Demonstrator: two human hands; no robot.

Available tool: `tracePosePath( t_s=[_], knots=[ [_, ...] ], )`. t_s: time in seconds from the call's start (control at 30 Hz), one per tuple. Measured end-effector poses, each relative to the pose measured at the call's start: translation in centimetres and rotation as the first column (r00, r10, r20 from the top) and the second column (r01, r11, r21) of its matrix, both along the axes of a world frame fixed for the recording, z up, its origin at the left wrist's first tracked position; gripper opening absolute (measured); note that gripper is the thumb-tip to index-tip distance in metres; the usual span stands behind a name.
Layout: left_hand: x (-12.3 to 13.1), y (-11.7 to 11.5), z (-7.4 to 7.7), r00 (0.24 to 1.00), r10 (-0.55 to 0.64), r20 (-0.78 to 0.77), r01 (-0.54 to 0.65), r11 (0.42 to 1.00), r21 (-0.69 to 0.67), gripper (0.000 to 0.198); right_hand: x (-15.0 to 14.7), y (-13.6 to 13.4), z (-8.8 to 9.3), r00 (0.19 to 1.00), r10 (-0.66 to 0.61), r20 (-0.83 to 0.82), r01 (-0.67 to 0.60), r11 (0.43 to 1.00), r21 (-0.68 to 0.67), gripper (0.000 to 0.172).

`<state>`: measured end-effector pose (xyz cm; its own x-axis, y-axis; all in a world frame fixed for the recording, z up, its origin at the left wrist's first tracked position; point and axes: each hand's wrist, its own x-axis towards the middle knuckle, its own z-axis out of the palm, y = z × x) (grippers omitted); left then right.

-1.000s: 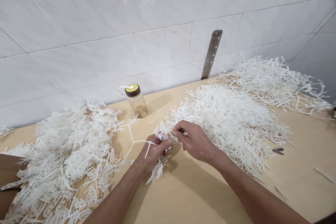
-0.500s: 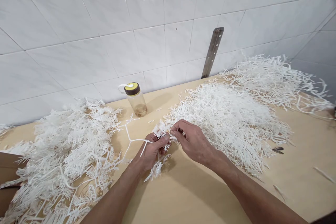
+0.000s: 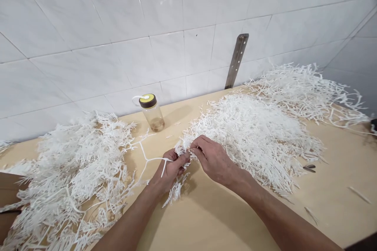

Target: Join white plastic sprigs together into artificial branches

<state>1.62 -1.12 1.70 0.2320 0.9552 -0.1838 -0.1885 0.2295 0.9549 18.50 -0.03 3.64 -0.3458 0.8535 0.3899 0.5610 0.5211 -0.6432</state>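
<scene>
My left hand (image 3: 172,166) is closed around a white plastic branch (image 3: 154,159), whose bare forked stem reaches left towards a heap of similar branches. Feathery tips of the branch stick out above and below the fingers. My right hand (image 3: 212,159) meets the left one, thumb and forefinger pinched at the fringed end of the branch; the exact piece between the fingertips is too small to make out. Just beyond the right hand lies a pile of small white fringed pieces (image 3: 250,129). On the left spreads the tangled heap of white branches (image 3: 85,160).
A clear bottle (image 3: 156,119) with a yellow and black lid stands near the tiled wall. Bare white stems (image 3: 306,90) are heaped at the back right. A perforated metal strip (image 3: 237,60) rises against the wall. A cardboard box (image 3: 11,192) sits at the left edge. A small dark object (image 3: 310,168) lies right of the pile.
Both hands stay together at the branch, with only slight finger movement. The whole view has shifted a little.
</scene>
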Motion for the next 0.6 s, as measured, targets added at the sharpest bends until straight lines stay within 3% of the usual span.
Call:
tracePosePath(
  t_s=[0.23, 0.33, 0.43, 0.53, 0.6],
  knots=[
    [0.0, -0.2, 0.0, 0.998, -0.062, -0.006, 0.062, 0.997, -0.043, 0.038, -0.2, -0.1, -0.6, 0.990, -0.004, 0.143, -0.006, 0.997, 0.071, 0.019],
    [-0.2, -0.3, 0.2, 1.000, -0.013, -0.024, 0.013, 1.000, -0.024, 0.042, -0.6, 0.2, -0.8, 0.991, -0.033, 0.128, 0.021, 0.995, 0.098, 0.017],
    [-0.3, -0.6, 0.7, 0.997, -0.041, -0.064, 0.041, 0.999, -0.002, 0.041, 0.0, 1.0, -0.7, 0.981, -0.182, 0.069, 0.177, 0.981, 0.079, 0.020],
    [-0.3, -0.9, 1.0, 0.990, -0.117, -0.083, 0.118, 0.993, 0.013, 0.040, 2.0, 2.1, -0.2, 0.923, -0.385, 0.001, 0.384, 0.920, 0.077, 0.019],
    [-0.2, -0.9, 1.1, 0.992, -0.088, -0.087, 0.090, 0.996, 0.011, 0.041, 3.4, 2.5, 0.3, 0.887, -0.461, -0.034, 0.462, 0.879, 0.118, 0.012]
  ],
)
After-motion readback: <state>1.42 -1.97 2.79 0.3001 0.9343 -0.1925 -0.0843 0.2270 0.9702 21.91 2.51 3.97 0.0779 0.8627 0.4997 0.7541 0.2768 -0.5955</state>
